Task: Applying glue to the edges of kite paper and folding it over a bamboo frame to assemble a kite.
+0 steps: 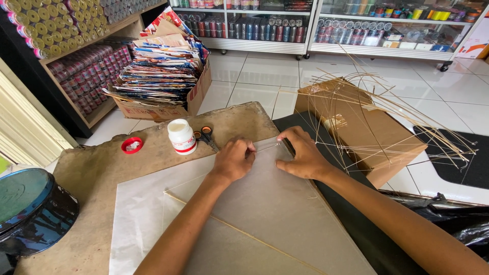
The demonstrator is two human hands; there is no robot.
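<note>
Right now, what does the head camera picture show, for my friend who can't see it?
Two hands, left hand and right hand, press a thin stick onto grey paper on a brown board. A white glue bottle, scissors and red cap sit nearby.
</note>
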